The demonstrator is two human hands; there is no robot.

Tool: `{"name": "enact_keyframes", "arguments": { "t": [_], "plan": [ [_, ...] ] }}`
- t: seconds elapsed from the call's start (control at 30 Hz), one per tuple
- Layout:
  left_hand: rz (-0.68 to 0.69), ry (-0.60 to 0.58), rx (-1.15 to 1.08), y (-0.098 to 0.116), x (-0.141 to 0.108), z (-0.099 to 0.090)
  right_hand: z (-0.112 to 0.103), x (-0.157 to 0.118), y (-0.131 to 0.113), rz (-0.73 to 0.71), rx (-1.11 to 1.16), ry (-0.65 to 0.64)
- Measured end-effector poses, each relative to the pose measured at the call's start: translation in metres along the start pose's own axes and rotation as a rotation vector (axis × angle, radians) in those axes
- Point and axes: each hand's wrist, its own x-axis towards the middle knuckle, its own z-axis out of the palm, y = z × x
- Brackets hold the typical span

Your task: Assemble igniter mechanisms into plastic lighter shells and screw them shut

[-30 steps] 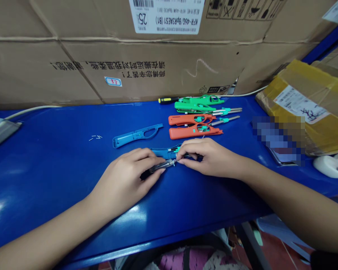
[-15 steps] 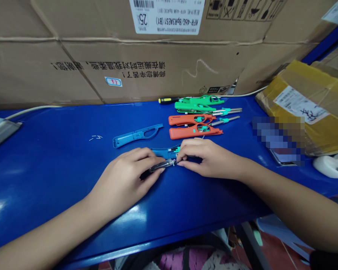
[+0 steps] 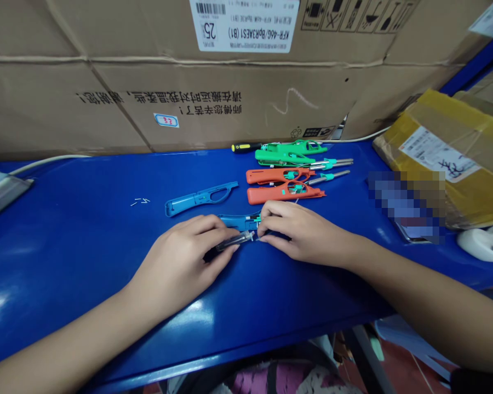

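One dark, clear-ended tube (image 3: pixel 235 241) is sitting in the fingers (image 3: pixel 224 261) of your left hand (image 3: pixel 184 251), mid-surface (image 3: pixel 86 262); just right, your right hand (image 3: pixel 302 232) is forming a narrow pinch, its contents too hidden to tell. One blue casing (image 3: pixel 237 222) is lying on the far side.

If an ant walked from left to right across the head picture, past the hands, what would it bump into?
Grey-and-white object → left hand → see-through tube → right hand → phone → white case.
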Motion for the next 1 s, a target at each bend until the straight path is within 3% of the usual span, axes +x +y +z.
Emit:
{"name": "enact_keyframes", "arguments": {
  "t": [0.3,1.0],
  "plan": [
    [-0.004,0.007,0.004,-0.0012,-0.0004,-0.0007,-0.0058,0.0008,-0.0039,0.074,0.194,0.016],
    [0.007,-0.010,0.011,-0.0008,-0.0003,-0.0003,-0.0086,0.0007,-0.0056,0.042,0.225,-0.005]
  ]
}}
